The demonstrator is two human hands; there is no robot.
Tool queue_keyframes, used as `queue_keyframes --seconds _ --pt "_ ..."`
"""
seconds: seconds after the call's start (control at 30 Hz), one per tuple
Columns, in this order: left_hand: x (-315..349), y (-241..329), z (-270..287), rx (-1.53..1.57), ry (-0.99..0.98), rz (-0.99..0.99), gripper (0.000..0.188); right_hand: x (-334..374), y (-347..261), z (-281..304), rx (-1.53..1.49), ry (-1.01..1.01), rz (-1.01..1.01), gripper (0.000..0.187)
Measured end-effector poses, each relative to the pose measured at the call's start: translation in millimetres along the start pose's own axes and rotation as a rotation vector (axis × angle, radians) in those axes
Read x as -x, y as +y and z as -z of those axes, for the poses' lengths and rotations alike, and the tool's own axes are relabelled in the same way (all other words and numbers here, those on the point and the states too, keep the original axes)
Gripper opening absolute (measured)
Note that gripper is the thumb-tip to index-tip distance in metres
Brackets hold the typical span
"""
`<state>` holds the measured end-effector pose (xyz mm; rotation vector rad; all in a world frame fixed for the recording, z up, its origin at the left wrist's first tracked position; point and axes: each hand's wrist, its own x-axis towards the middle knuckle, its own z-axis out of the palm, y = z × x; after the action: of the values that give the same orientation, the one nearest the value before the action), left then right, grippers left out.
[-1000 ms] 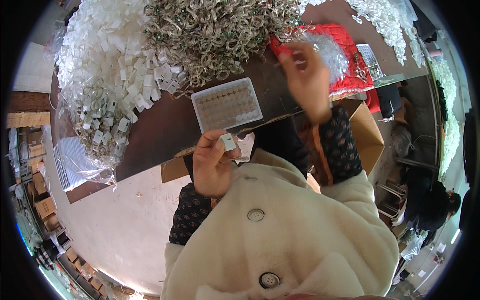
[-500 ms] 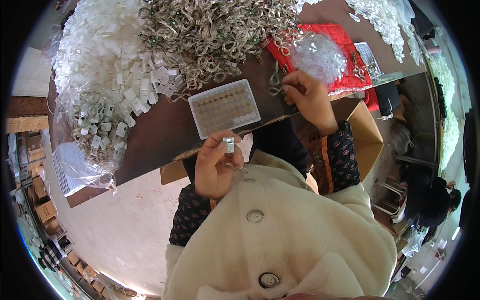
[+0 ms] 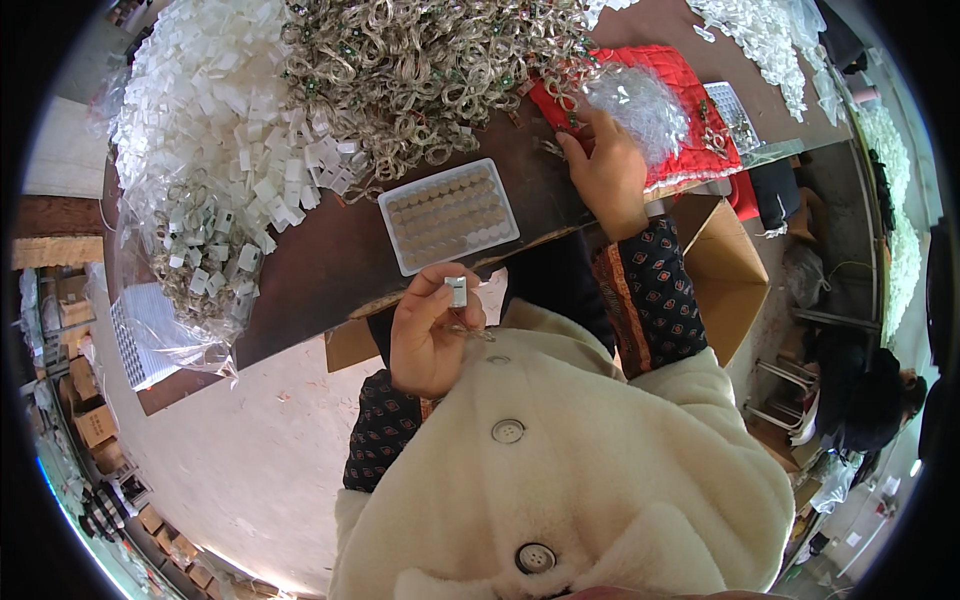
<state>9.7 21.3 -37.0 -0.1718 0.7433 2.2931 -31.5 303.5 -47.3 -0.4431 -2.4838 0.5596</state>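
Observation:
My left hand [image 3: 428,335] is closed in front of my coat, pinching a small white plastic battery case [image 3: 457,291] upright between thumb and fingers. A short bundle of thin wire [image 3: 470,332] hangs below the case against the palm. My right hand [image 3: 612,178] reaches over the table edge to the near left corner of a red quilted cloth [image 3: 665,160], thumb and forefinger apart. Part of a wire coil [image 3: 551,148] shows beside the thumb; the other fingertips are partly hidden. Between the hands lies a white tray [image 3: 400,255] with rows of round, flat, coin-like pieces.
A large heap of wire coils [image 3: 430,75] covers the table's far middle. White plastic pieces [image 3: 215,110] pile up at the left, beside a clear bag [image 3: 205,270] of cases with wire. Clear film [image 3: 640,115] lies on the red cloth. A cardboard box [image 3: 722,250] stands below the edge.
My right hand has moved away from me, from beside the wire coil to the red cloth's corner, its thumb and forefinger spreading. My left hand keeps the battery case, turned slightly.

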Motion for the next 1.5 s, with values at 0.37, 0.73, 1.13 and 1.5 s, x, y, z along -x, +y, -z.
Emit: queue_keyframes --seconds 0.37,0.73,1.13,1.5 --pt "-2.2 -0.7 -0.1 -0.032 -0.002 0.004 0.025 -7.0 -9.0 15.2 -0.495 -0.001 -0.066 0.03" --pt "-13.8 26.3 -39.2 -0.517 0.038 -0.183 0.025 0.6 -46.5 51.5 -1.076 -0.477 -0.301 0.024" --pt "-29.4 23.6 -62.2 -1.054 0.075 -0.608 0.015 29.8 -88.8 67.2 -1.333 -0.562 -0.291 0.022" --pt "-15.4 24.3 -48.1 -0.835 0.233 -0.521 0.015 7.7 -46.1 42.3 -0.785 -0.209 -0.164 0.022"
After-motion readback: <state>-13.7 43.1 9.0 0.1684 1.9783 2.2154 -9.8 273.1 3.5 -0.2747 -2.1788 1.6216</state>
